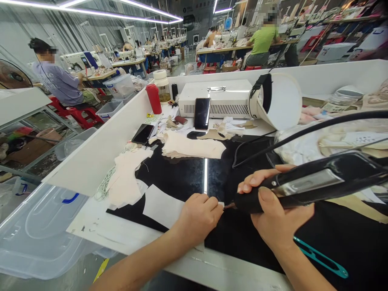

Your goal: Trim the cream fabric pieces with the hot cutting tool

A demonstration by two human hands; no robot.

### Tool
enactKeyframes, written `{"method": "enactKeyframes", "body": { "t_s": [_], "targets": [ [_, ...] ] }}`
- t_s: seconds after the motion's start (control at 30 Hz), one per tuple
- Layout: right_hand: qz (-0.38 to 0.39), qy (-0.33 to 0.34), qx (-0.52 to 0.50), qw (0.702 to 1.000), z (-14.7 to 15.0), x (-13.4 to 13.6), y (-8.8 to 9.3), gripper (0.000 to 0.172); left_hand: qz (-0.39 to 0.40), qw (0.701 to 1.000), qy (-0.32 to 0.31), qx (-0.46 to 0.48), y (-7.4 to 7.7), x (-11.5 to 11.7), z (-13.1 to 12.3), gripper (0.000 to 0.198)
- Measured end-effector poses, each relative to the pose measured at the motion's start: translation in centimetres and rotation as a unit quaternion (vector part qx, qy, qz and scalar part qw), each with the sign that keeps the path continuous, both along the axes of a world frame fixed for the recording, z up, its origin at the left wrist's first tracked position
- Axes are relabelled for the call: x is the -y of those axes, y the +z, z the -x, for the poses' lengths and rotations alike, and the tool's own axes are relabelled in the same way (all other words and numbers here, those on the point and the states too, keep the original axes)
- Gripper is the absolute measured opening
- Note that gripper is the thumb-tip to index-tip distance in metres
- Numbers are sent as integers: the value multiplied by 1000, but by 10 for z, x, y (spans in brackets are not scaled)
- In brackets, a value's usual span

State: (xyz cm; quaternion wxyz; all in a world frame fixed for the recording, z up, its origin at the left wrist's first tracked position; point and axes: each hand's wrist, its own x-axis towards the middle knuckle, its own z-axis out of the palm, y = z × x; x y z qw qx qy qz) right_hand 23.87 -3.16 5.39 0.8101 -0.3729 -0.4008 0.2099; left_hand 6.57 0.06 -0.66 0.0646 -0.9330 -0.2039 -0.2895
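My right hand point(273, 210) is wrapped round a black corded hand tool point(306, 184) with a metal plate on its side; its tip points left, right at my left fingers. My left hand point(198, 216) is closed in a pinch on a small piece I cannot make out, pressed on the black work surface point(182, 173). A white cut piece point(160, 206) lies just left of that hand. A stack of pale pink fabric pieces point(190, 147) sits farther back, and more pink pieces point(127, 178) lie to the left.
A white machine box point(218, 99) with a phone point(202, 113) leaning on it stands at the back. Another phone point(143, 133), a red bottle point(154, 99), a white lamp head point(277, 101) and teal snips point(321, 258) are around. Clear plastic bin lid point(39, 230) at left. Other people sew behind.
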Motion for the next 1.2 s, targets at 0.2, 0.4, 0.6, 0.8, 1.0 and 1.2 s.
{"method": "enactKeyframes", "body": {
  "t_s": [0.2,0.4,0.6,0.8,1.0,1.2],
  "targets": [
    [-4,15,3,1000,0,1,-2,40,59,998,-13,-33,1,-1,7,27],
    [2,8,16,1000,0,8,5,43,109,991,-16,-69,5,3,29,15],
    [4,-8,25,1000,-2,14,7,45,97,995,-6,-27,3,11,41,20],
    [2,-11,21,1000,-2,14,9,44,83,994,28,-65,8,14,40,22],
    [2,-13,20,1000,-1,13,11,46,64,994,-30,-86,11,11,32,27],
    [7,-29,22,999,0,12,11,48,60,989,-45,-126,5,11,28,26]
  ]
}}
